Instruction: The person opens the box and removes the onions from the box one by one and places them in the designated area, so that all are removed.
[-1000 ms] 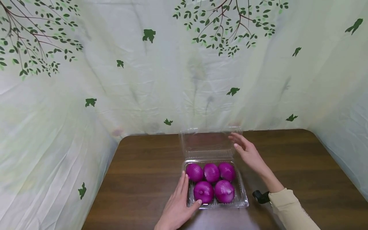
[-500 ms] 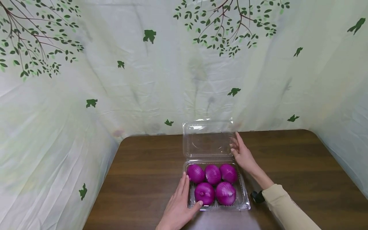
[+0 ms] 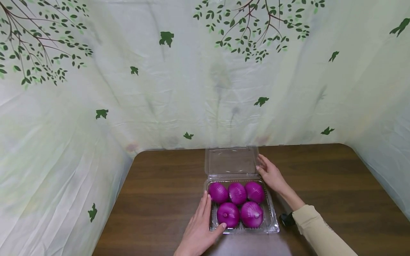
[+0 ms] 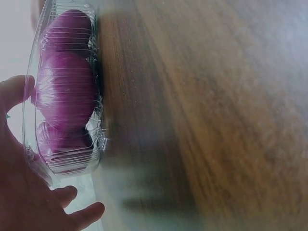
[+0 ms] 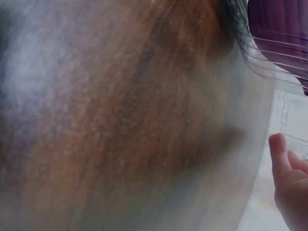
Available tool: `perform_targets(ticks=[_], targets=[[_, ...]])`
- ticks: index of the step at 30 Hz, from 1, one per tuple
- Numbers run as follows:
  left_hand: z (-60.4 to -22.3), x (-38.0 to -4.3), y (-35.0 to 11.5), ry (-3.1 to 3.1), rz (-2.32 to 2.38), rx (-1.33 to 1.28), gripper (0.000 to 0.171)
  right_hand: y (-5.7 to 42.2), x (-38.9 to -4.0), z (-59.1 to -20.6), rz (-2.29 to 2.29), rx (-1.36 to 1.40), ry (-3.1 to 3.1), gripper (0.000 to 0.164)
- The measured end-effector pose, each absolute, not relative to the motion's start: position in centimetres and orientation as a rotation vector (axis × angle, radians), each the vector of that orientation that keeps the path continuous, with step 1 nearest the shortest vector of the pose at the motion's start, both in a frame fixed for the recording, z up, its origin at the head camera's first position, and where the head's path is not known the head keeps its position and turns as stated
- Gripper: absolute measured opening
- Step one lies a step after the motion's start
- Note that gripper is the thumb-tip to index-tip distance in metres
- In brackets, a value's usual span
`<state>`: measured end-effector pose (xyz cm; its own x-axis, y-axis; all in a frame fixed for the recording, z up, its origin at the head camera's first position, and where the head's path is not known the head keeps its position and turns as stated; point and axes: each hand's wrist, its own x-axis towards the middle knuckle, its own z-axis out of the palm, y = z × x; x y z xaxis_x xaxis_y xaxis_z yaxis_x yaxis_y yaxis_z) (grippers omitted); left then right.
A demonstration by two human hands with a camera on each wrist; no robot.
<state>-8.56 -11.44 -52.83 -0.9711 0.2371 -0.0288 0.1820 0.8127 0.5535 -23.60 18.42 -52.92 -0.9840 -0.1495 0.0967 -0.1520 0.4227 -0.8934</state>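
Your clear, ribbed plastic tray (image 3: 270,228) sits at the lower centre of the head view, on the brown wood-grain table (image 3: 166,185). It holds five round, glossy purple onions (image 3: 228,214): three in the upper row, two in the lower. The transparent rectangular lid (image 3: 231,162) lies tipped back from the hinge along the tray's upper edge.

Your left hand (image 3: 200,225), lower centre, rests against the tray's left side and lower-left corner; its fingers are extended along the wall and the thumb stands apart over the lower rim. In the left wrist view, upper left, onions show through the ribbed wall beside this hand.

Your right hand (image 3: 271,175), right of centre, is beside the lid's right edge, its fingers loosely extended; whether the fingertips touch the plastic you cannot tell. The right wrist view shows it at the lower right, below the tray's corner. A cream sleeve (image 3: 320,227) covers the forearm, with a black device (image 3: 287,219) at the wrist.

Above the table hangs a pale cloth (image 3: 153,96) printed with dark green leaf shapes (image 3: 166,38), and with leafy branches at the upper left and upper right of centre.
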Motion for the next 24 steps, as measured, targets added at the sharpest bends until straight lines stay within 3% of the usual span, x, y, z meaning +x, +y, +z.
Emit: perform_targets(ticks=[6,17,24], targets=[[-52.9,-8.4,-11.4,2.902,0.863,0.344,0.101,18.7,-23.6,-53.3,1.628,0.297,-2.696,0.052],[-52.7,-8.2,-11.4,2.924,0.868,0.353,0.099,18.9,-22.3,-53.0,1.77,0.256,-2.672,0.059],[-52.5,-8.3,-11.3,2.934,0.864,0.342,0.098,19.2,-20.1,-52.1,1.53,0.255,-2.746,0.058]])
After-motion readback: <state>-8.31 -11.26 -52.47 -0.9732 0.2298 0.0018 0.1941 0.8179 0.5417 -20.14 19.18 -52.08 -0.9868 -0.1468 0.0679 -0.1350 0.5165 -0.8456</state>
